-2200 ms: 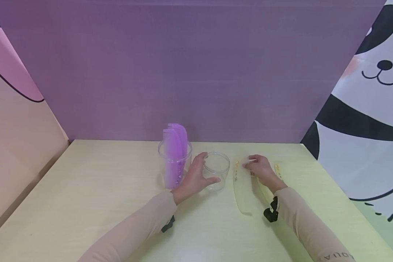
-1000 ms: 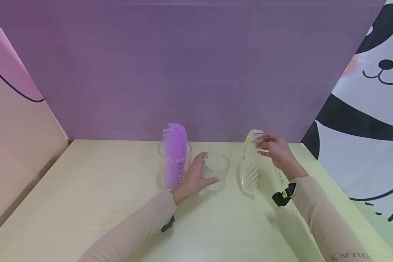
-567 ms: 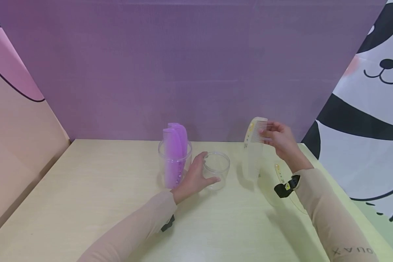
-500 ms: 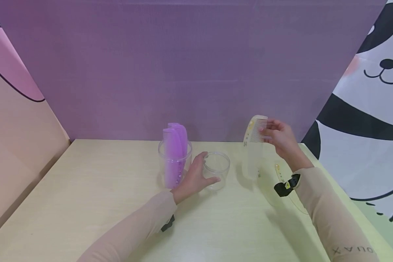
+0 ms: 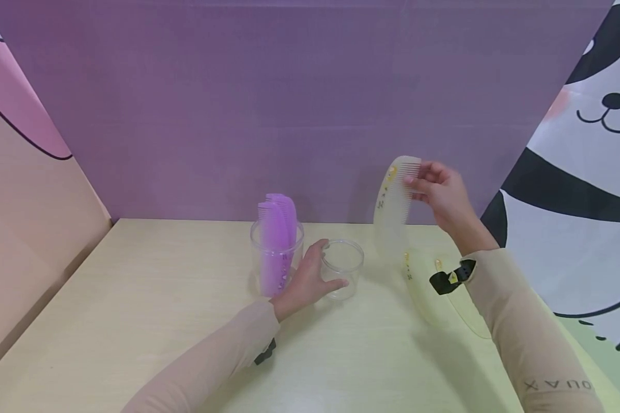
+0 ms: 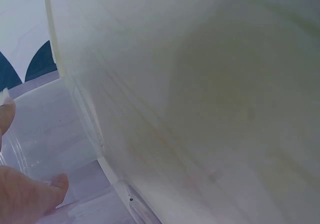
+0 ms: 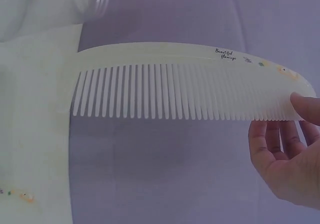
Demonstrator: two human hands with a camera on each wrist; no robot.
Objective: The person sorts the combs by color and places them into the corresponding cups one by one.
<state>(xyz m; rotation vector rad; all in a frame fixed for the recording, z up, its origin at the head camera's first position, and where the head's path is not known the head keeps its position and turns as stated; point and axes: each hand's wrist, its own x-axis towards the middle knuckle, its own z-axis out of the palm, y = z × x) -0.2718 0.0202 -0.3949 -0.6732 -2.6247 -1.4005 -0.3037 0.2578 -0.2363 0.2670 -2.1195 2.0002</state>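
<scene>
**Right hand on pale comb, left hand on small clear cup**

My right hand (image 5: 444, 195) pinches a pale yellow comb (image 5: 389, 203) by its upper end, thumb on one face and fingers behind; the grip is closed to the comb's thickness. The comb is upright, raised off the table (image 5: 160, 304), right of and apart from the small cup, teeth facing right. Its face reads "Beautiful flamingo" in the right wrist view.

My left hand (image 5: 306, 279) curves round the small clear cup (image 5: 352, 272), thumb on the near side, fingers on the far left, spread about as wide as the cup.

Just left: a larger clear cup (image 5: 255, 258) containing purple combs (image 5: 277, 229), standing upright. To the right, two more pale combs (image 5: 416, 292) lie flat, one partly hidden behind my right wrist. Purple backdrop (image 5: 227, 115) on the far side.
</scene>
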